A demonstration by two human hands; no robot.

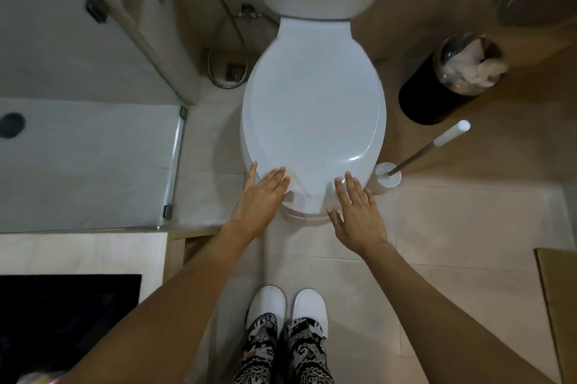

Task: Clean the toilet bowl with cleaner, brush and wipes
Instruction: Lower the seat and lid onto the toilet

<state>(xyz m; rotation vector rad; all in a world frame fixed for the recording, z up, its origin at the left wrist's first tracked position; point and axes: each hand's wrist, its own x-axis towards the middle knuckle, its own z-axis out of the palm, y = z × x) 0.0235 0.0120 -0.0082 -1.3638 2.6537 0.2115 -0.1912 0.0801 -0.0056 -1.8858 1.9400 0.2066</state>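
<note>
Both hands lie flat, fingers straight: the left hand presses a wipe on the lid, the right hand just beside.

Home bathroom: toilet, shower tray (glass-walled).

There is just one camera, worn on the person's head. It looks forward and steeply down, so the toilet lid sits in the middle, quite close. The person's own feet show at the near edge. The tank is at the far edge. The lens is wide, so the shower floor on the left and the bin on the right both fit.
</note>
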